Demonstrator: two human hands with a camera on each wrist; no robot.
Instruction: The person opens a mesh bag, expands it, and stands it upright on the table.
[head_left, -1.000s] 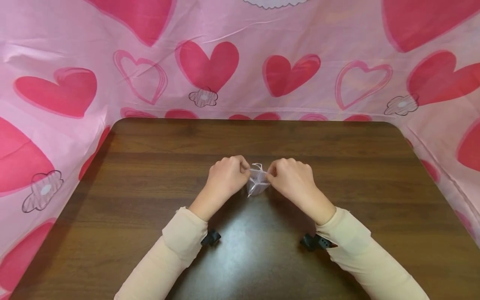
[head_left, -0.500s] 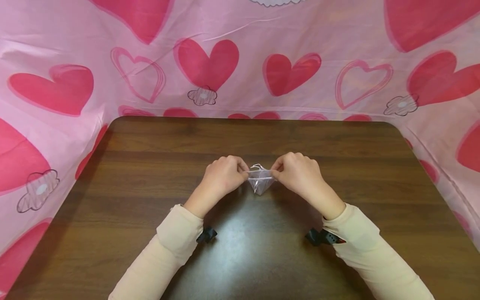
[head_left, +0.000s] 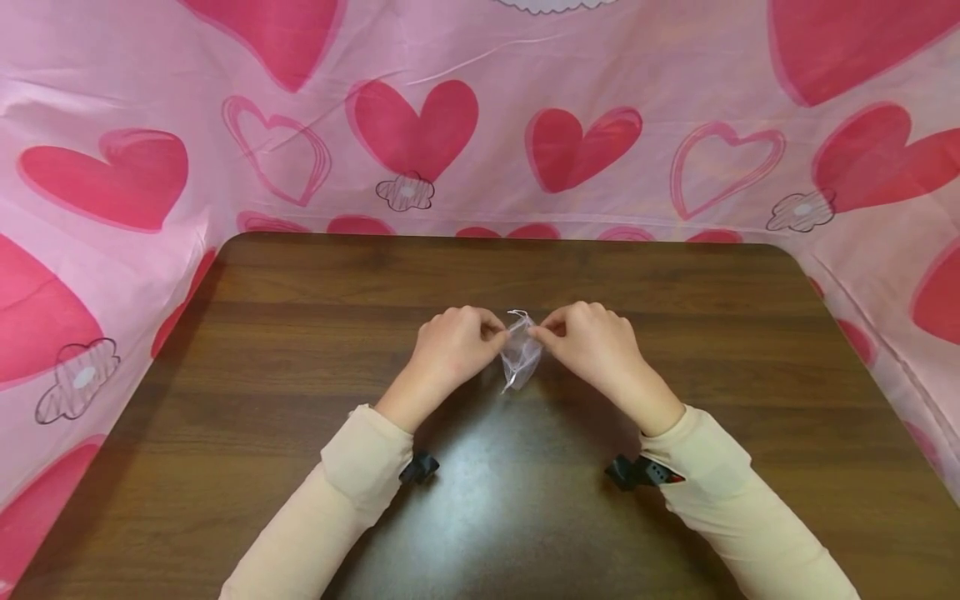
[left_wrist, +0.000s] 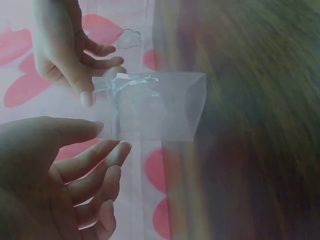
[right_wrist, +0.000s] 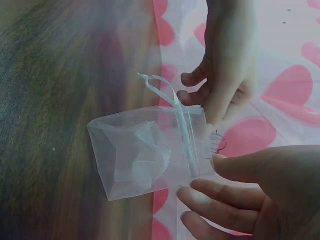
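Observation:
A small sheer white drawstring pouch (head_left: 520,360) hangs between my two hands above the table, its mouth at the top. My left hand (head_left: 459,346) pinches one side of the mouth between thumb and index finger. On the opposite side, the thumb and fingertips of my right hand (head_left: 594,343) pinch the other edge. In the right wrist view a white ribbon loop (right_wrist: 165,90) sticks out from the pouch's channel, and a pale shape shows through the mesh; I cannot tell whether it is ribbon or something inside. The left wrist view shows the pouch (left_wrist: 160,107) fairly flat.
Below lies a dark brown wooden table (head_left: 300,333) with rounded far corners. A pink cloth (head_left: 502,58) printed with hearts hangs behind and along both sides. Each cuff carries a small black camera, one at the left wrist (head_left: 420,468) and one at the right (head_left: 637,472).
My hands spread apart, stretching the pouch's mouth wide, then came closer together again. The pouch now hangs a little higher and narrower, with its mouth edge slack.

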